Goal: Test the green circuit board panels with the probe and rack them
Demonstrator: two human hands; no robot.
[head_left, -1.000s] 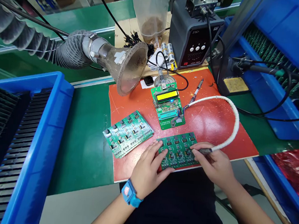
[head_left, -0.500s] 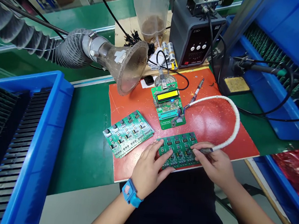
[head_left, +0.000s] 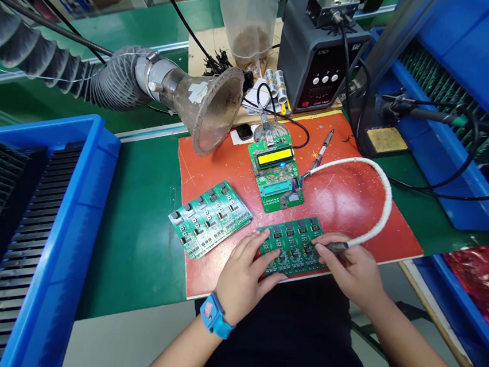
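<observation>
We have a dark green rectangular circuit board with a row of small black digit displays lying at the near edge of an orange-red mat. Our left hand is spread over its left end, thumb out along the near edge, while our right hand pinches a dark pen-shaped probe between thumb and fingers at the board's right end. A white sleeved cable loops from it to a bright green board with a lit yellow screen. We judge the step in hand to be steadying the board and applying the probe; our fingers hide the tip, so we cannot tell whether it touches. The next move, we think, calls for a still board and a light, well-aimed tip. Compared with a second ago, our left index finger reaches farther in over the board, while the right hand's pinch looks unchanged
</observation>
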